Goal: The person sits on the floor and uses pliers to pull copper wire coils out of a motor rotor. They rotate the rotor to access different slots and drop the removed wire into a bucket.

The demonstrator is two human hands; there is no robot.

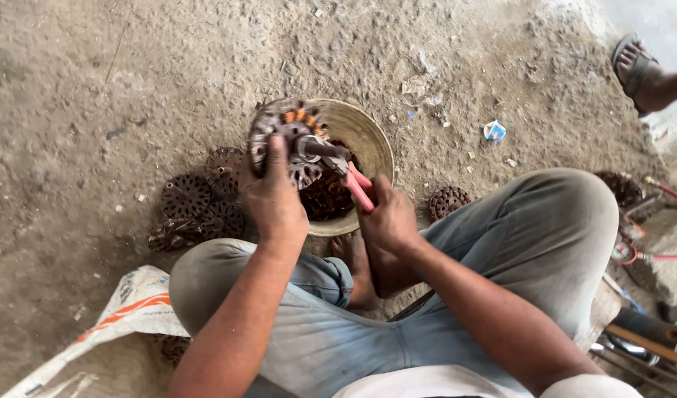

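Dusty ground carries spare rotors (198,206) at left. Our left hand (273,199) grips a rusty round motor core (288,140) with copper windings, over a shallow bowl (364,136). Our right hand (388,217) clenches red-handled pliers (353,180) on its shaft.

White sack (132,302), perhaps hoses (666,254)

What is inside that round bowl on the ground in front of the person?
The bowl holds dark, rusty round metal parts. The wound metal disc gripped by the left hand and the red-handled pliers in the right hand cover much of it, so the rest is hidden.
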